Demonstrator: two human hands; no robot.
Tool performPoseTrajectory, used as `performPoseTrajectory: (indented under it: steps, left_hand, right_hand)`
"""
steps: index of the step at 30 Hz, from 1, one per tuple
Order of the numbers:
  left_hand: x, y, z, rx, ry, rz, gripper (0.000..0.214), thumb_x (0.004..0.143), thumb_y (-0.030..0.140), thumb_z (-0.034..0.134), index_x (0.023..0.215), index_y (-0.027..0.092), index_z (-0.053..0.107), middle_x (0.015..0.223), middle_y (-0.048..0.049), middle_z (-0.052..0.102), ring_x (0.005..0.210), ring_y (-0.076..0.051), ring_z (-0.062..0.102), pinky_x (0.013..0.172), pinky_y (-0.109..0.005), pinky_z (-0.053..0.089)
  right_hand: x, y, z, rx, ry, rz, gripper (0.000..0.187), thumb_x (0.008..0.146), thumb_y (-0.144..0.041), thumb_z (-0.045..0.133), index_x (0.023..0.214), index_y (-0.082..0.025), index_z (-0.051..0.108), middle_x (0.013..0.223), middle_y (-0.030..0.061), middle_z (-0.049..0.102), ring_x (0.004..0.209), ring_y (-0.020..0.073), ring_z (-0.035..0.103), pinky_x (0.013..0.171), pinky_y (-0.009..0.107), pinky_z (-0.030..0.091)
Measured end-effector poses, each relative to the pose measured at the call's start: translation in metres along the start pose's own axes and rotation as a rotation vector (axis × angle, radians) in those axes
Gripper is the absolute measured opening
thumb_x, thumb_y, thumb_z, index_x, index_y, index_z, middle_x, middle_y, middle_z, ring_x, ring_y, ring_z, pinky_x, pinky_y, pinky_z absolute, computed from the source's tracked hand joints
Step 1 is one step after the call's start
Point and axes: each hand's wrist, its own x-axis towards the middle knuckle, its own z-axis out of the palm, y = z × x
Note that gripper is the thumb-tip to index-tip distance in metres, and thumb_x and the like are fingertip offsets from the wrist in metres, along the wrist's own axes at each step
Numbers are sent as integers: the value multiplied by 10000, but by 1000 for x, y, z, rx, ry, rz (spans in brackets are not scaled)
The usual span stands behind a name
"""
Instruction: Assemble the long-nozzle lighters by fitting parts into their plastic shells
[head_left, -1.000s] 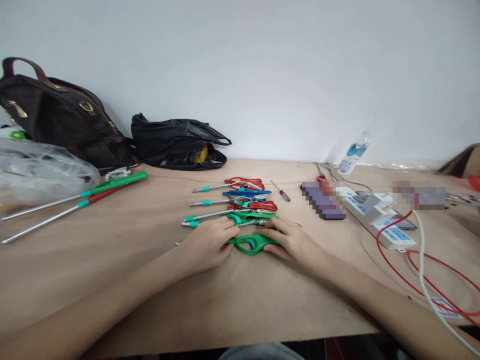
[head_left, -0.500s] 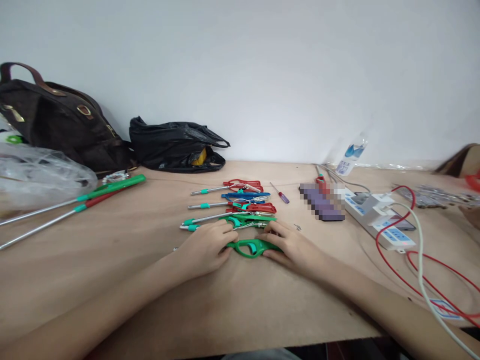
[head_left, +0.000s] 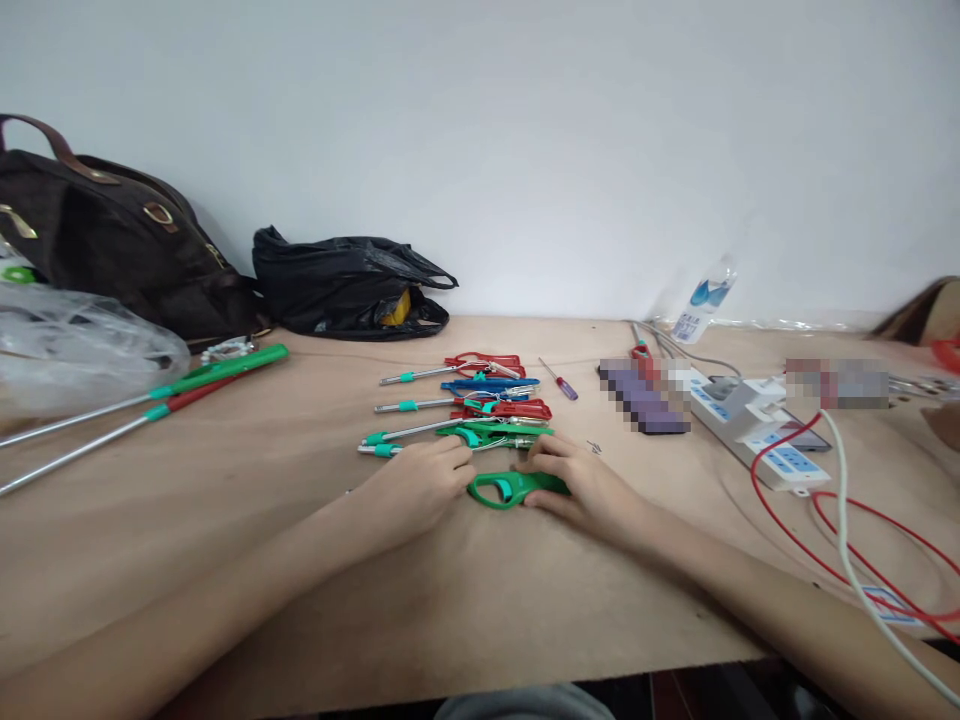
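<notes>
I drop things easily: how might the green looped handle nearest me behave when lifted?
The green looped handle looks like moulded plastic, so probably stiff. Its open-centred outline suggests lightness; its uneven shape may discourage rolling.

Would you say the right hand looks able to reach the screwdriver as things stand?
Probably yes: the screwdriver lies beyond the right hand with nothing apparently between, though the hand would first need to release the green handle.

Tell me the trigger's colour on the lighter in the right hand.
The trigger is turquoise, seen best in the head view.
</notes>
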Motion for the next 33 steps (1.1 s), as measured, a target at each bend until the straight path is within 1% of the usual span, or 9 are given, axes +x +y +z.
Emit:
performPoseTrajectory:
  steps: [3,6,8,11,14,19,23,27,33]
  left_hand:
    - [2,-1,0,-33,-38,-35,133,856,72,511,812,150,609,864,-58,608,823,-216,567,655,-292,431]
    - [3,-2,-3,-184,-75,-164,88,850,93,555,811,160,597,884,-47,611,833,-208,577,672,-285,437]
    - [2,-2,-5,-314,-79,-251,74,852,102,567,849,169,596,913,-36,620,867,-204,579,710,-288,447]
    - [0,1,-9,-424,-62,-289,129,877,109,536,955,186,603,974,-35,618,937,-203,568,774,-303,454]
    - [0,6,-15,-370,-63,-284,128,890,108,503,940,171,603,984,-58,594,947,-219,545,777,-320,452]
    - [0,8,-15,-199,5,-245,118,899,96,463,880,160,560,941,-62,592,895,-231,520,782,-346,428]
    - [-3,5,-9,-170,43,-188,158,921,106,415,882,156,560,918,-67,589,858,-231,521,760,-345,431]
    - [-5,3,-7,-126,113,-109,225,941,109,356,898,146,574,908,-79,584,848,-229,515,755,-345,436]
    - [-4,4,-9,51,275,-22,342,977,109,266,863,140,587,827,-74,568,772,-215,504,676,-319,420]
  right_hand:
    - [1,0,0,38,-24,54,204,874,-274,619,1045,-164,625,1027,96,588,989,231,549,851,377,479]
    - [2,-1,0,91,-27,98,187,849,-246,648,1007,-164,591,1033,86,592,1001,226,544,860,368,469]
    - [2,-2,-1,126,-23,124,227,821,-220,677,1016,-172,571,1050,77,595,1021,220,543,872,356,461]
    - [2,-6,-2,110,-39,142,261,787,-203,706,1008,-183,569,1055,69,590,1022,218,552,860,337,457]
    - [1,-14,-4,8,-50,146,215,810,-224,677,984,-175,561,1027,81,602,963,229,580,789,327,459]
    - [1,-21,-5,-138,-93,169,214,909,-277,546,1088,-158,540,953,105,673,841,244,638,676,309,431]
    - [0,-17,-5,-180,-78,117,158,929,-277,506,1014,-160,569,916,97,689,821,225,643,656,281,404]
    - [-1,-16,-8,-204,-47,98,160,925,-295,500,977,-168,583,876,85,681,789,214,632,643,274,387]
    - [9,-31,-11,-203,-133,86,156,917,-237,496,1045,-171,556,957,93,684,846,223,646,658,284,414]
